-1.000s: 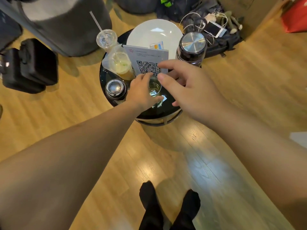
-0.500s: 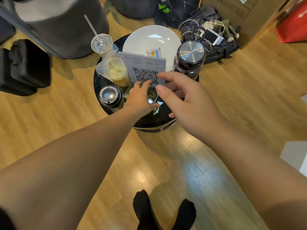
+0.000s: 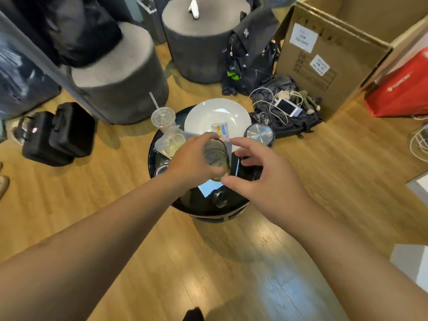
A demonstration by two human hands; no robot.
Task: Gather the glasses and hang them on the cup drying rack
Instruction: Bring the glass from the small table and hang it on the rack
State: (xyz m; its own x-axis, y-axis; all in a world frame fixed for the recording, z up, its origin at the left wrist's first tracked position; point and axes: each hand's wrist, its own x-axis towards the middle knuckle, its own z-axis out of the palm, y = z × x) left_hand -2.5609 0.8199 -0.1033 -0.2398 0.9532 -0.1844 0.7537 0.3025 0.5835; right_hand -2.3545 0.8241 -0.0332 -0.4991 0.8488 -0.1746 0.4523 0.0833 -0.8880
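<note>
My left hand (image 3: 193,162) is wrapped around a clear glass (image 3: 216,161), held just above the round black counter (image 3: 199,205). My right hand (image 3: 261,179) hangs beside it, fingers spread and gripping nothing. I judge this the gathering step. No drying rack shows here, so next I'd find it. The plate (image 3: 217,114) and steel lid (image 3: 259,134) sit behind.

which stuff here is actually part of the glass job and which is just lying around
Job: clear glass, gripped by the left hand; right hand open beside it.

Lying about: white plate, lidded plastic cup with straw, steel-lidded jar, phone, cardboard box.
</note>
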